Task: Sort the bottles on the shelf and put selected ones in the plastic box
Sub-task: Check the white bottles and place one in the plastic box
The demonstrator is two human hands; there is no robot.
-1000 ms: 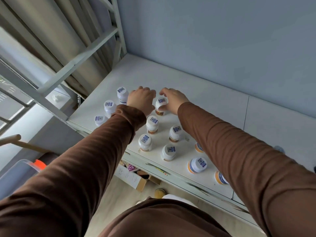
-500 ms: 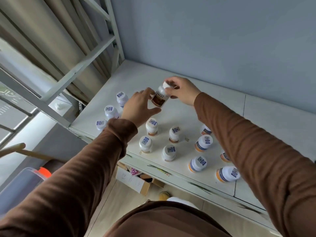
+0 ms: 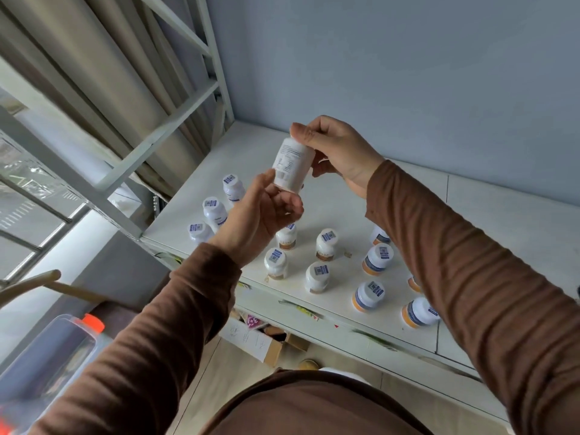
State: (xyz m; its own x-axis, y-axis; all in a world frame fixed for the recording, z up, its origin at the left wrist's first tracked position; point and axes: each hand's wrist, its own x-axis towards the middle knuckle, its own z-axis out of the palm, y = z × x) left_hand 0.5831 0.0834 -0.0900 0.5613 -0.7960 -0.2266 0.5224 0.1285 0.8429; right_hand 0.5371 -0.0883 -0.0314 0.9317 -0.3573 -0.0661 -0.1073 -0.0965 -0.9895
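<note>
Pinched at the cap end by the right hand (image 3: 339,152), thumb and fingers closed around the top; cradled at the base by the left hand (image 3: 257,221), fingers curled beneath and thumb against the wall: one white pill bottle (image 3: 292,164), tilted, printed label facing the camera, raised above the white shelf (image 3: 489,215). Below, at 6 o'clock from it, upright brown-banded bottles (image 3: 326,244); at 8 o'clock, blue-labelled bottles (image 3: 215,211); at 4 o'clock, orange-banded bottles (image 3: 368,295), each with a code sticker on its cap. Far off at 8 o'clock, in the frame's lower left corner, blurred, probably the clear plastic box (image 3: 47,356).
</note>
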